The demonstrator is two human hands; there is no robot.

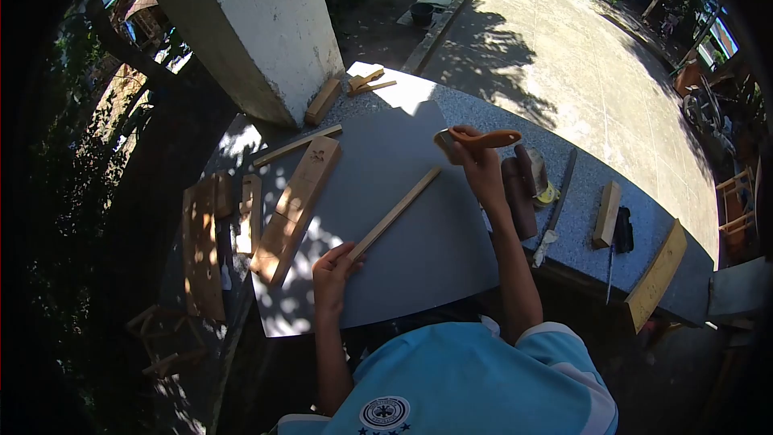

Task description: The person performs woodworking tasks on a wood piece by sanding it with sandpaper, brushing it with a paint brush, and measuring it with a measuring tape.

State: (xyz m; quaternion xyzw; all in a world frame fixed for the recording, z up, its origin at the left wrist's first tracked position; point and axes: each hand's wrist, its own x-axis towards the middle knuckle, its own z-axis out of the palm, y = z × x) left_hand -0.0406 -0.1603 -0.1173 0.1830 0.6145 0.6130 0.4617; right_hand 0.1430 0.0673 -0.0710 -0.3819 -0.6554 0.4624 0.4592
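My left hand point(332, 274) is closed around the near end of a thin wooden stick point(394, 211), which slants up and away over a grey sheet point(435, 250). In my right hand point(477, 157) is a paintbrush point(489, 140) with an orange-brown handle; its bristles point left, a little beyond the far end of the stick and apart from it. Left of the stick lies a wide wooden board point(299, 201), with another thin strip point(298, 146) past it. Close to my right forearm are dark brown cylindrical pieces point(519, 197) and a container with a yellow label point(547, 193).
A concrete pillar point(262, 24) rises at the back left, with a wood block point(323, 101) at its foot. More boards point(203, 246) lie along the left edge. Rightward are a long flat bar point(566, 181), a wood block point(607, 213) and a yellowish plank point(656, 274) at the table's edge.
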